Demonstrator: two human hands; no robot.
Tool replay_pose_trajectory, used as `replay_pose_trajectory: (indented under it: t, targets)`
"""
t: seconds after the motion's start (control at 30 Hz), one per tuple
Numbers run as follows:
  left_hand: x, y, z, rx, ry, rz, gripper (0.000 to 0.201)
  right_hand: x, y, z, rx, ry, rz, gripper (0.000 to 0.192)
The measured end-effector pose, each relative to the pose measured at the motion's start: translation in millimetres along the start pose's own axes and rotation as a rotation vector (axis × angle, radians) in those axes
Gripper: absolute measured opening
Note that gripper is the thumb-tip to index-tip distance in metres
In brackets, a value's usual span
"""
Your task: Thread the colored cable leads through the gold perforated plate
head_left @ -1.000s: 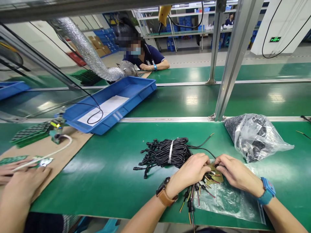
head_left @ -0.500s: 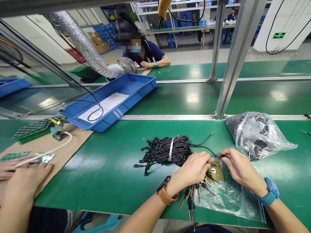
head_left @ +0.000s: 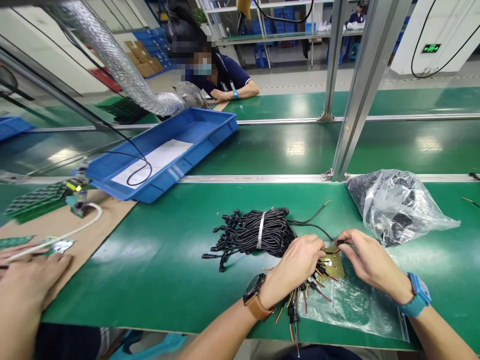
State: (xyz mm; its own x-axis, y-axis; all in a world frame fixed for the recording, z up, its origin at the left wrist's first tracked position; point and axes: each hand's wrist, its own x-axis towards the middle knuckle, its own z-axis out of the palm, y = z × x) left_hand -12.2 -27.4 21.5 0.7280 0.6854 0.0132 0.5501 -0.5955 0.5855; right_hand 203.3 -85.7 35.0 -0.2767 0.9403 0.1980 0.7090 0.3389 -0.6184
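A bundle of black cables, tied with a pale band, lies on the green bench. Its black connector ends point left. My left hand is closed at the bundle's right end, pinching a black cable whose short length runs toward the other hand. Between the thumb and finger of my right hand is a small black sleeve-like part, at the tip of that cable. Whether the cable has entered it I cannot tell. Below my left hand, several black fittings with coloured wire ends hang over a clear plastic bag.
A clear bag of black parts stands at the right by a metal post. A long blue tray holds paper. At left, a co-worker's hands rest over circuit boards on cardboard. Another person sits opposite.
The view has shifted slightly, so most things sit a little further left. The cable from my left hand now reaches the black part in my right hand.
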Motion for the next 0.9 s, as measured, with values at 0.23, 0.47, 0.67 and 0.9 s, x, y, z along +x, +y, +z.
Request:
replay_pose_trajectory:
  t: [0.23, 0.47, 0.67, 0.9]
  targets:
    - [4.9, 4.1, 5.8, 0.246, -0.004, 0.023, 0.024, -0.4, 0.6, 3.1, 0.016, -0.066, -0.033, 0.009]
    - [7.4, 8.2, 5.1, 0.329, -0.024, -0.003, 0.020, 0.4, -2.3, -1.6, 0.071, -0.120, -0.064, 0.014]
    - [6.2, 6.9, 2.8, 0.302, -0.029, 0.012, 0.018, 1.7, -5.7, -0.1, -0.061, -0.219, -0.100, 0.009]
    - [2.6, 0.2, -2.3, 0.162, -0.027, 0.005, 0.011, 0.3, -2.7, -4.1, -0.062, -0.231, -0.118, 0.011]
